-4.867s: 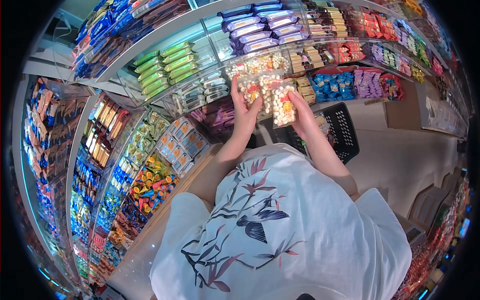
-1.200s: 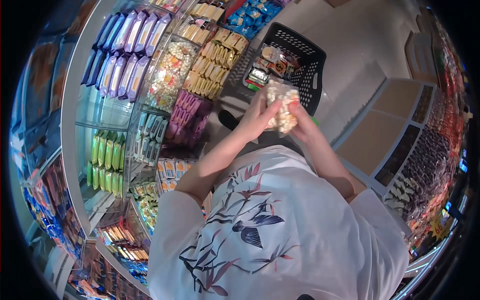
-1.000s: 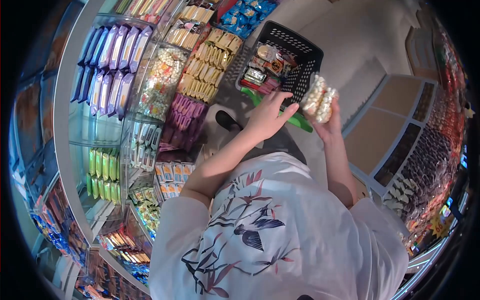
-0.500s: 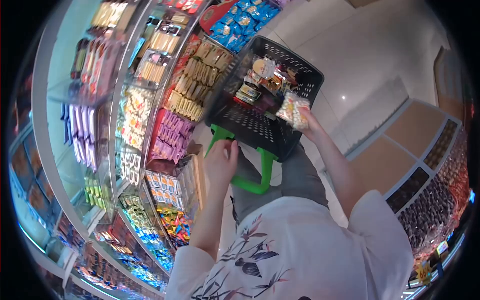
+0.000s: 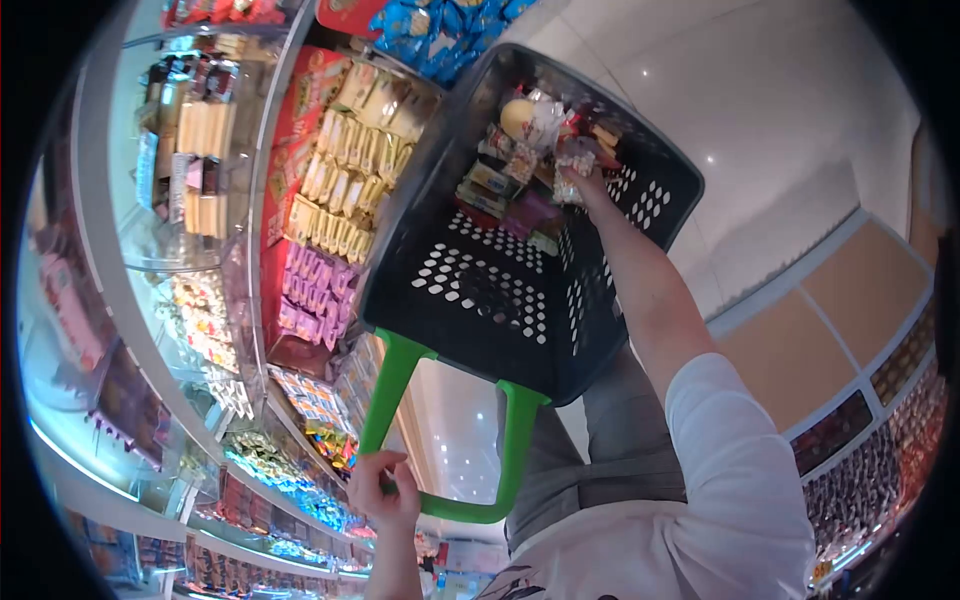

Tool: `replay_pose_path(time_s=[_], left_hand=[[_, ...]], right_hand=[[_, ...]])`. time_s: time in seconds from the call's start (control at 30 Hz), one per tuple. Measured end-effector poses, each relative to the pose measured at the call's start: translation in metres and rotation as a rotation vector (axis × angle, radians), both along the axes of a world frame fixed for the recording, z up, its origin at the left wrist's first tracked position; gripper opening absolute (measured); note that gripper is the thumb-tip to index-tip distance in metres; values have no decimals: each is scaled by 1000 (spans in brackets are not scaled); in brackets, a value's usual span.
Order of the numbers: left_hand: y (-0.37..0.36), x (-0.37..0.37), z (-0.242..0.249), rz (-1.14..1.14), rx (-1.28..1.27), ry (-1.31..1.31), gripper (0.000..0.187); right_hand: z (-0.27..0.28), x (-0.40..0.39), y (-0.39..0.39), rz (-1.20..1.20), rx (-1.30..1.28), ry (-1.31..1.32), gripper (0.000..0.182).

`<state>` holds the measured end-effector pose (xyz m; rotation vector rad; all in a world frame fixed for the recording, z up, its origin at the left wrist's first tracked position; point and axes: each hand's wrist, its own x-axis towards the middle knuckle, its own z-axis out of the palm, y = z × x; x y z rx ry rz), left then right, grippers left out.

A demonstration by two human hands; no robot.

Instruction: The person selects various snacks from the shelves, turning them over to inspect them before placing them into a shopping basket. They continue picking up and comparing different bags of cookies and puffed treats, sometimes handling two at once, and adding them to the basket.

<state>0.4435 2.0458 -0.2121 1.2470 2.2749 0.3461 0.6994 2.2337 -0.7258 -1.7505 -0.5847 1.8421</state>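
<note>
A black shopping basket (image 5: 470, 345) with a green handle (image 5: 512, 440) is tilted in front of me, its open side toward me. My left hand (image 5: 385, 488) is closed round the handle's lower left corner. My right hand (image 5: 592, 190) reaches into the basket, closed on a clear snack packet (image 5: 572, 184) with small whitish pieces inside. Around that packet lie several wrapped snacks, among them a round beige item (image 5: 517, 118), a purple packet (image 5: 533, 216) and some dark green packs (image 5: 488, 185). My right fingertips are partly hidden.
Shelves at the left hold yellow-wrapped bars (image 5: 345, 190), purple packets (image 5: 315, 290) and blue packets (image 5: 445, 35). A brown-panelled display stand (image 5: 850, 285) with heaped wrapped sweets is at the right. Pale tiled floor (image 5: 760, 110) lies beyond the basket.
My right hand has carried the snack packet from above the basket's near right side deeper inside. The basket appears larger, and my left hand and the handle appear lower in view.
</note>
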Motion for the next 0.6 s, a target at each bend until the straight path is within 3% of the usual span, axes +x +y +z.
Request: replay_pose_path(time_s=[0.13,0.17,0.27,0.47,0.5,0.6], left_hand=[[2,1,-5,-4,50,13,18],[1,1,-4,-3,51,19,20],[-3,-2,-3,-7,17,48,27],[-2,-2,-5,-17,37,31,28],[-4,-2,-4,-12,28,33,28],[-5,-2,-3,4,9,31,27]], right_hand=[[4,-13,-5,19,0,-255,57],[-18,-11,-7,114,152,-311,56],[-24,-17,5,410,240,-547,55],[-15,-26,54,693,531,-823,56],[-18,-28,56,638,695,-955,53],[-20,-28,60,548,727,-1138,48]])
